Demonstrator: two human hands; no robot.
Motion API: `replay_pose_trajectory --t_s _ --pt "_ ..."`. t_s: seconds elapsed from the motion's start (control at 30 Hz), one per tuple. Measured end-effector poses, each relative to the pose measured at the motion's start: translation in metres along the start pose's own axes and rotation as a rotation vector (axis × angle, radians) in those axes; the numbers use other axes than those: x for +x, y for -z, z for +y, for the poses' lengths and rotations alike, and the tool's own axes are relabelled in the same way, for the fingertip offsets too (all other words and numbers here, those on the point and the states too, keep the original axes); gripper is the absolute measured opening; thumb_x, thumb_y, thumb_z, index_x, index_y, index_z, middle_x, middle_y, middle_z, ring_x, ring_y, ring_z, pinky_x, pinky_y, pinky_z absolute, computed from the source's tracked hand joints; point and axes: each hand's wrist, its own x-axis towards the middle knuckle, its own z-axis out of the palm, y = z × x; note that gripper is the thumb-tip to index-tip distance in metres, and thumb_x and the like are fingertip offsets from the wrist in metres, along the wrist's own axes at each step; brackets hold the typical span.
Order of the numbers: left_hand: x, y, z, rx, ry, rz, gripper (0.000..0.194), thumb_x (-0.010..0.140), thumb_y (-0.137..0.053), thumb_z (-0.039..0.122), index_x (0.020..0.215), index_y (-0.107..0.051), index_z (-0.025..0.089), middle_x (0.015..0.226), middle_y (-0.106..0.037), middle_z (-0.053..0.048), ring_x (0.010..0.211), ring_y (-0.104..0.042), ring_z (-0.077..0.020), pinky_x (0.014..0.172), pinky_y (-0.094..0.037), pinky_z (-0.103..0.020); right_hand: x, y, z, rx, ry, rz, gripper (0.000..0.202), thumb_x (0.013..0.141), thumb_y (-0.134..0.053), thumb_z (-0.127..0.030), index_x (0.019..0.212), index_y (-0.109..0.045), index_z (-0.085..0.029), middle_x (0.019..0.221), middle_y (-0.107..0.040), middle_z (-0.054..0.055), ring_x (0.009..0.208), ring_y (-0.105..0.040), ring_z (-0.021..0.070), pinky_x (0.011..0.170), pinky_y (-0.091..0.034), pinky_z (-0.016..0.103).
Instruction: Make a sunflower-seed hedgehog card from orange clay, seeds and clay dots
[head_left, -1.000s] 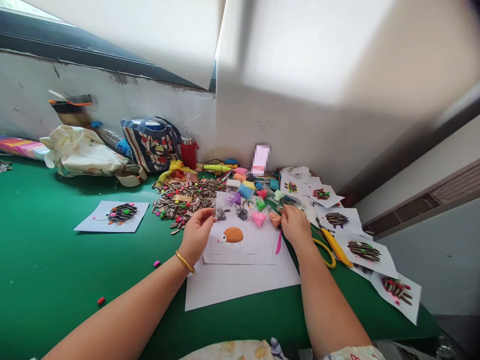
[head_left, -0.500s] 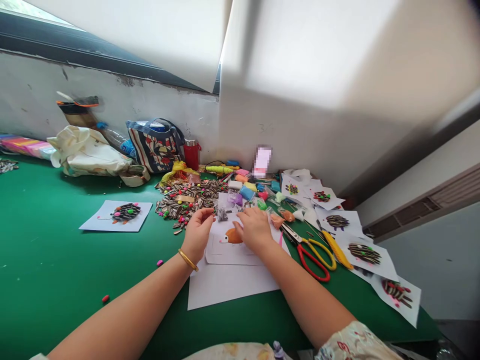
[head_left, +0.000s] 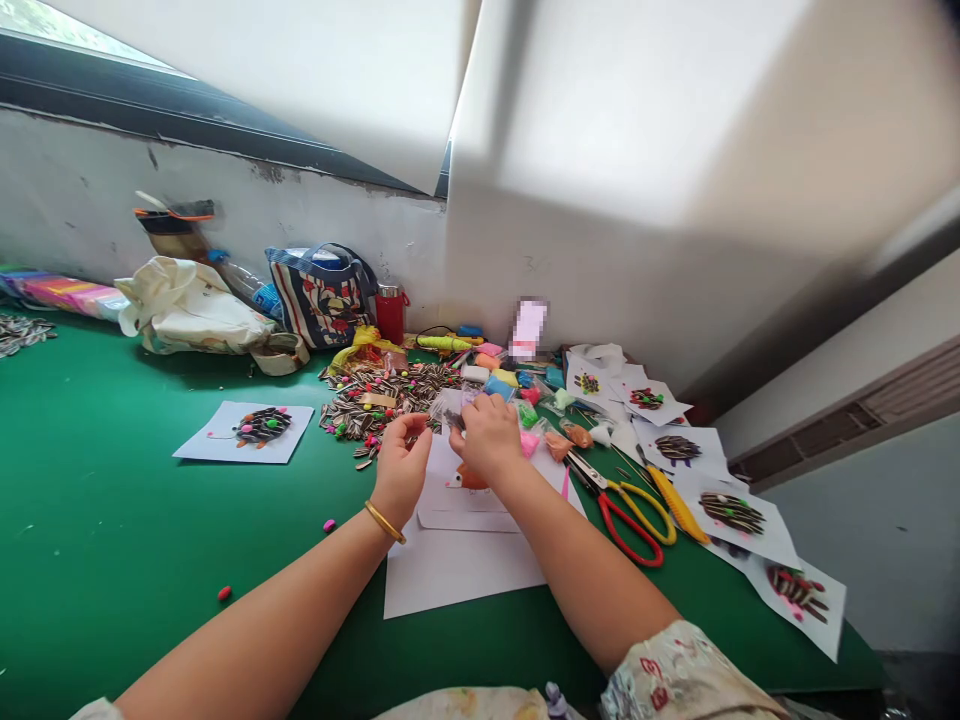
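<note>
My right hand [head_left: 491, 438] reaches over the top of a white sheet of paper [head_left: 442, 500], its fingers closed on a small clear plastic bag [head_left: 454, 420] with dark clay in it. The hand partly hides an orange-brown hedgehog shape [head_left: 471, 478] with a white face and pink nose on the sheet. Left of the paper, my left hand [head_left: 403, 468] is held with curled fingers and the thumb apart, nothing visible between them. Under the drawing lies a larger white sheet [head_left: 457, 580].
A pile of striped sunflower seeds [head_left: 397, 395] lies beyond my left hand. Bagged coloured clay [head_left: 502, 383], scissors [head_left: 619, 500] and a yellow utility knife [head_left: 677, 505] lie to the right. Finished hedgehog cards [head_left: 731, 512] line the right edge; another card [head_left: 244, 433] lies left.
My right hand has moved up and slightly left, from above the hedgehog drawing to the bag of dark clay. My left hand stays nearly in place. The view has shifted slightly.
</note>
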Motion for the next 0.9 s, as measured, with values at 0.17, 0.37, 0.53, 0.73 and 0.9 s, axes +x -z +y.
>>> replay_pose_trajectory --t_s 0.17,0.37,0.53,0.73,0.9 --pt "-0.008 -0.003 0.007 0.023 -0.088 -0.138 0.022 0.086 -0.057 0.036 0.101 -0.062 0.020 0.100 -0.063 -0.006 0.092 -0.060 -0.0172 0.083 -0.048 -0.030 -0.031 0.026 0.015 0.105 0.053 0.024 0.010 0.081 -0.058 -0.025 0.088 -0.061 -0.018 0.087 -0.064 0.009 0.086 -0.054 0.0252 0.075 -0.037 0.036" --pt "-0.016 -0.011 0.010 -0.073 0.017 -0.262 0.023 0.080 -0.065 0.035 0.095 -0.059 0.020 0.090 -0.064 -0.003 0.081 -0.064 -0.0165 0.074 -0.053 -0.031 -0.061 0.027 0.033 0.403 0.090 0.032 0.034 0.084 -0.051 -0.015 0.117 -0.056 -0.021 0.105 -0.063 0.008 0.094 -0.058 0.0224 0.081 -0.045 0.034" --pt "-0.019 -0.012 0.011 -0.085 0.063 -0.374 0.021 0.079 -0.066 0.034 0.093 -0.061 0.019 0.090 -0.066 -0.004 0.079 -0.066 -0.0166 0.073 -0.055 -0.032 -0.067 0.014 0.033 0.538 0.159 -0.031 0.037 0.091 -0.055 -0.033 0.125 -0.052 -0.019 0.110 -0.061 0.010 0.097 -0.058 0.0226 0.081 -0.048 0.034" --pt "-0.025 -0.011 0.015 0.109 -0.086 -0.407 0.015 0.081 -0.063 0.031 0.092 -0.065 0.020 0.089 -0.067 -0.004 0.077 -0.063 -0.0156 0.072 -0.053 -0.030 -0.071 0.010 0.027 0.379 0.187 -0.053 0.028 0.099 -0.038 -0.031 0.088 -0.061 -0.017 0.081 -0.060 0.007 0.076 -0.055 0.0201 0.067 -0.039 0.030" --pt "-0.026 -0.010 0.017 0.106 -0.117 -0.405 0.013 0.083 -0.061 0.030 0.092 -0.061 0.020 0.087 -0.064 -0.002 0.077 -0.060 -0.0144 0.071 -0.051 -0.028 -0.074 0.012 0.026 0.421 0.187 -0.043 0.031 0.099 -0.036 -0.030 0.079 -0.057 -0.018 0.077 -0.057 0.005 0.072 -0.051 0.0181 0.065 -0.037 0.029"
